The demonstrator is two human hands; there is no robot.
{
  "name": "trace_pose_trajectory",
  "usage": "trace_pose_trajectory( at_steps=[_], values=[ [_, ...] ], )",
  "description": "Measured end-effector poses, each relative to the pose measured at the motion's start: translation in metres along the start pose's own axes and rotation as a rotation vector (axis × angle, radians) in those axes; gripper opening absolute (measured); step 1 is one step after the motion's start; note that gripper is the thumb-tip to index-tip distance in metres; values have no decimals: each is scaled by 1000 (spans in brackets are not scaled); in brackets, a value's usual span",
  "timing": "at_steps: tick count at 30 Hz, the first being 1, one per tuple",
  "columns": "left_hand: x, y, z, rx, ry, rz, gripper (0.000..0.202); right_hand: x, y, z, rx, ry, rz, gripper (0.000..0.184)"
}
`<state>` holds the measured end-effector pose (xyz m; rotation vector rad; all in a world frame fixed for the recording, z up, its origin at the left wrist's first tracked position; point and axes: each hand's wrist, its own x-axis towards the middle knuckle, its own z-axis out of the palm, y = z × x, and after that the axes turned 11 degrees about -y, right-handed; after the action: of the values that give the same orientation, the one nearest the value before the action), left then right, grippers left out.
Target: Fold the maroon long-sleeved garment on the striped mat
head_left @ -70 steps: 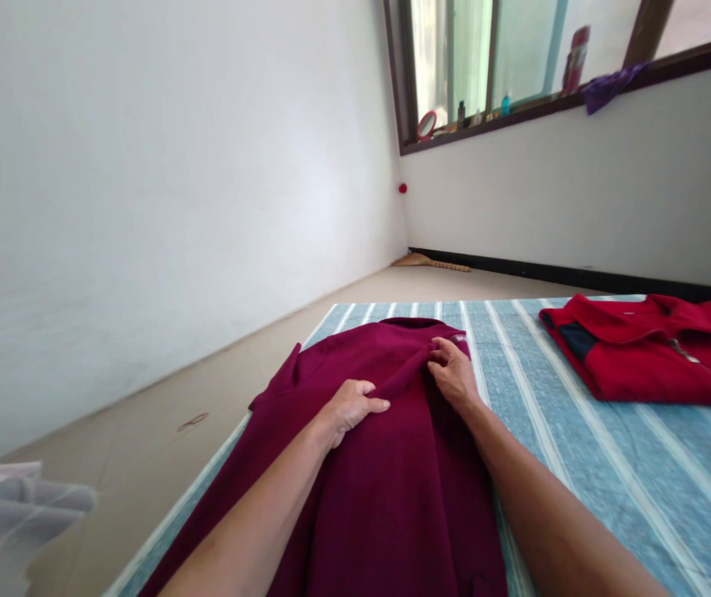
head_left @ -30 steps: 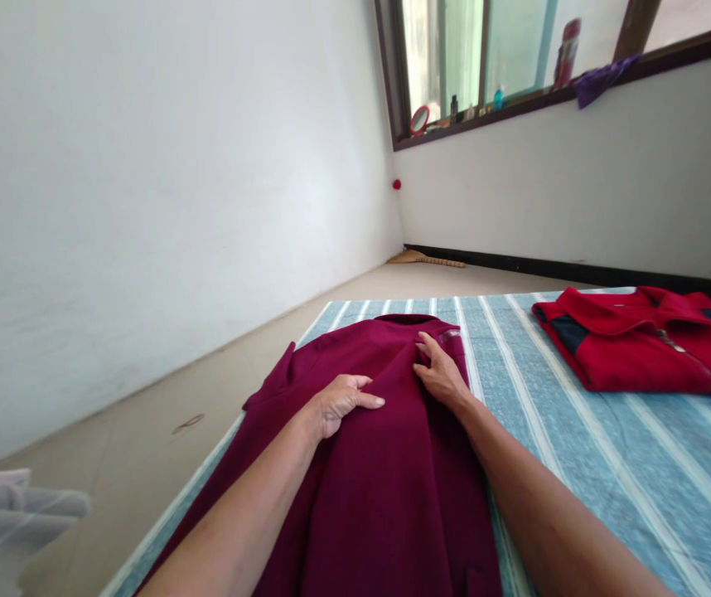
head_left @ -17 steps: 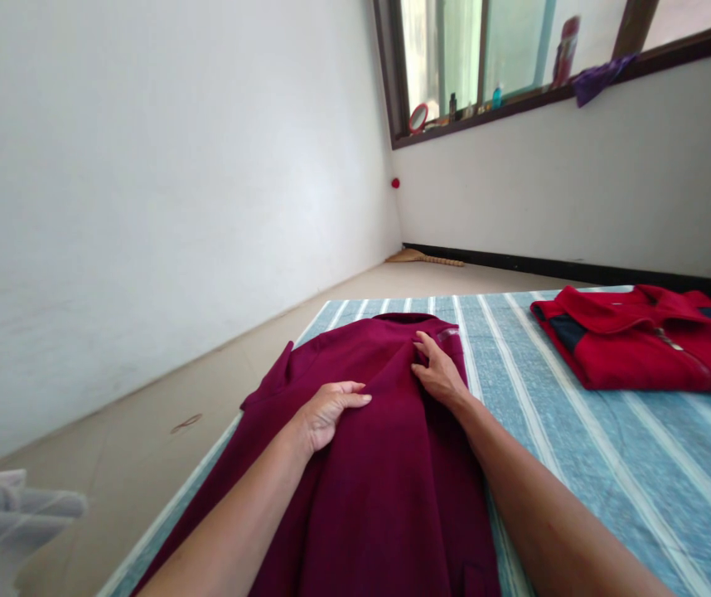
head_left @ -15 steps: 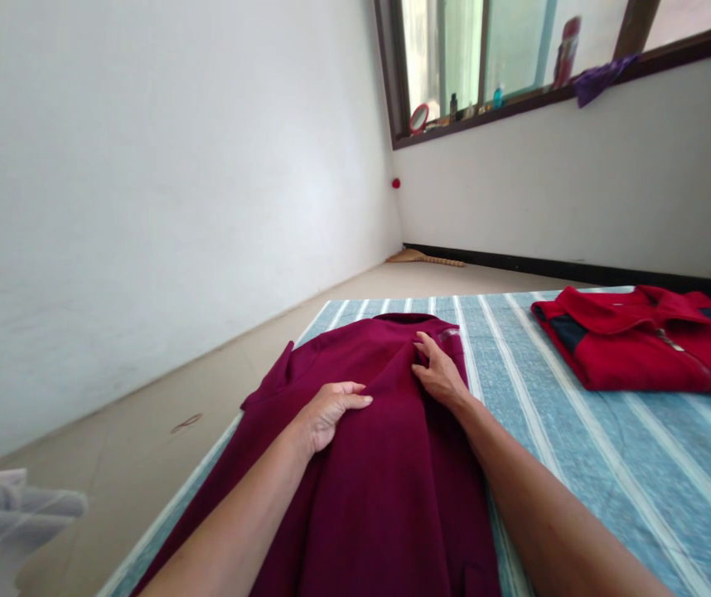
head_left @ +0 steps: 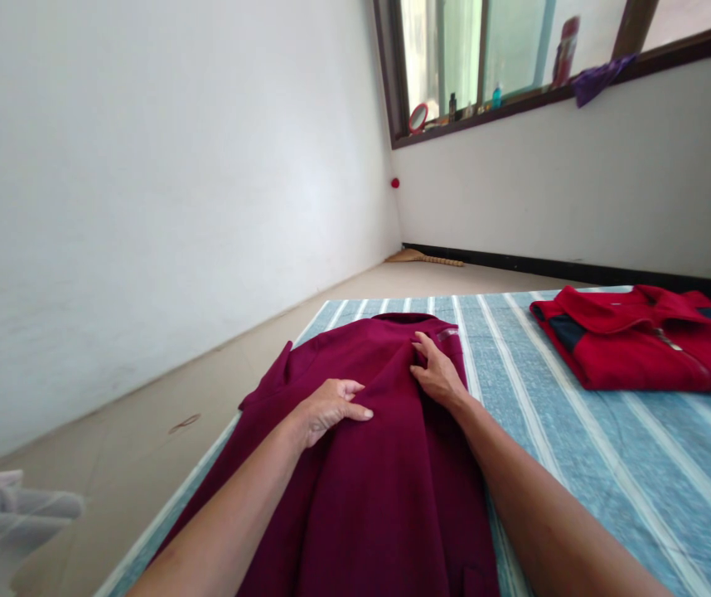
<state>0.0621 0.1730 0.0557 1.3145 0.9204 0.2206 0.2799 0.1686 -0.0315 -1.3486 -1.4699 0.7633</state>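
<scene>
Left hand (head_left: 331,412) is lying flat on a maroon shirt (head_left: 386,497), fingers mostly together and pointing toward the right hand (head_left: 436,377), which sits a bit further up near the collar with its fingers curled over a fold of the cloth. Can't tell if that one's really pinching or just pressing. Hands are apart, both forearms coming in from the bottom corners. Shirt lies on a striped blue mat (head_left: 579,464) right under the hands, collar pointing away. Two garments total: off to the right of the hands, on the same mat, is one folded red jacket (head_left: 641,344). Way past the hands, on a window ledge (head_left: 517,108), there's one round mirror (head_left: 418,118), two small bottles (head_left: 452,108) and a purple cloth (head_left: 595,80). One broom (head_left: 423,259) lies on the floor (head_left: 132,464).
</scene>
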Motion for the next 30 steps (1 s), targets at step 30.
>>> trace_pose_trajectory(
  at_steps=[30],
  values=[
    [52,-14,69,1329,344,241,33,6,11,6,25,8,-52,67]
  ],
)
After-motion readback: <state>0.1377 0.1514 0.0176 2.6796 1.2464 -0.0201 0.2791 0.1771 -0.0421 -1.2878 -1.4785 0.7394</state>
